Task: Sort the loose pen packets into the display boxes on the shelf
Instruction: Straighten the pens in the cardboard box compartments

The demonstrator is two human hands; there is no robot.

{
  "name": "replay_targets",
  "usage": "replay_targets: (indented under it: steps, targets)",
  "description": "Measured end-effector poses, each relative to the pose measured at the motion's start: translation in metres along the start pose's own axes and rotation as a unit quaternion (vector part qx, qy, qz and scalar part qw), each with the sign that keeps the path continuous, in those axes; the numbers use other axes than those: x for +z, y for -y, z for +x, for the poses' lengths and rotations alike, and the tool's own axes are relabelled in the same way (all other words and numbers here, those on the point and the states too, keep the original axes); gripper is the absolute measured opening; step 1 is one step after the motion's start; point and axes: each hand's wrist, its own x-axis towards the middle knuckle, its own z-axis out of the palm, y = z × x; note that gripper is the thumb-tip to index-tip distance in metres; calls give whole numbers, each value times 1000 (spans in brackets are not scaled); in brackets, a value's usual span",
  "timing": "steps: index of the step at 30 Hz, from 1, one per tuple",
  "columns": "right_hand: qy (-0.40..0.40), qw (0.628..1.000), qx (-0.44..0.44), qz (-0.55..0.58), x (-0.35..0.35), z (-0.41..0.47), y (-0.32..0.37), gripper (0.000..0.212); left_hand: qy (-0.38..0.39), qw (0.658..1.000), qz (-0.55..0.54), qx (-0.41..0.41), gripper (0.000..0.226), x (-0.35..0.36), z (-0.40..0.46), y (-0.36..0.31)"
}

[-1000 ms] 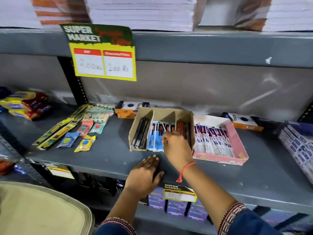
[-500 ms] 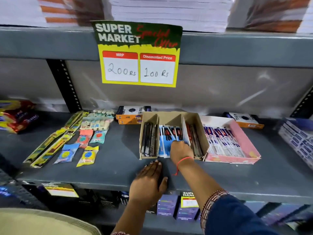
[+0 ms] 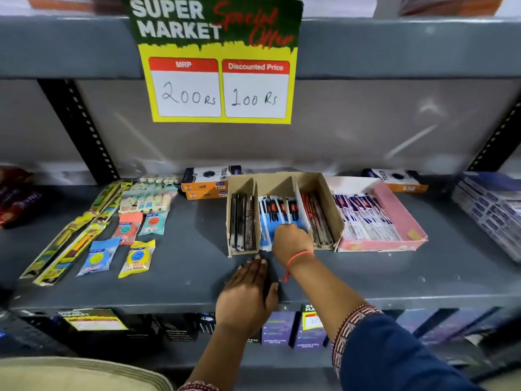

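Observation:
A brown cardboard display box [image 3: 333,206] stands on the grey shelf [image 3: 186,266] and has three compartments. Black pen packets [image 3: 242,221] fill the left one, blue pen packets [image 3: 270,210] the middle one, red-and-dark packets [image 3: 315,215] the right one. My right hand [image 3: 291,242] reaches into the middle compartment, its fingers pinched on a blue packet. My left hand [image 3: 245,294] lies palm down on the shelf in front of the box, over a dark packet stack [image 3: 269,287] that shows by its thumb. A pink box [image 3: 400,210] to the right holds white-and-blue packets [image 3: 363,215].
Orange-and-white Trio boxes lie behind, one [image 3: 208,182] at the left and one [image 3: 394,179] at the right. Small sachets [image 3: 135,230] and long yellow packs [image 3: 64,249] cover the shelf's left. Blue-white boxes [image 3: 490,204] crowd the right end. A price sign [image 3: 220,66] hangs overhead.
My right hand has slid from the divider by the right compartment down into the middle compartment's blue packets. The view has moved closer and to the left. My left hand stays put.

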Motion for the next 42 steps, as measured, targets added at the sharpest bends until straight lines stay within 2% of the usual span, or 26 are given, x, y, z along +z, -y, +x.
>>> replay_targets:
  steps: [5,9,14,22,27,32,36,42]
  targets:
    - [-28,1000,-10,-6,-4,13,3,47,-10,1000,-8,-3,45,-3,0,-1]
    - [-3,1000,9,20,-7,28,4,54,0,1000,-8,-6,46,-6,-1,-2]
    - [13,986,80,147,-12,44,2,43,4,1000,-18,-13,51,-9,1,-3]
    - [38,956,105,272,-22,52,-6,30,23,999,-18,-21,51,-12,0,-5]
    - [43,932,122,338,-29,50,-11,33,31,999,-15,-25,52,-15,0,-6]
    - [4,930,138,342,-24,43,-7,35,37,999,-17,-29,52,-15,0,-7]
    - [10,927,135,350,-16,46,-1,33,43,999,-18,-28,52,-14,0,-5]
    - [-6,949,99,300,-7,46,1,27,43,999,-14,-27,52,-11,-1,-4]
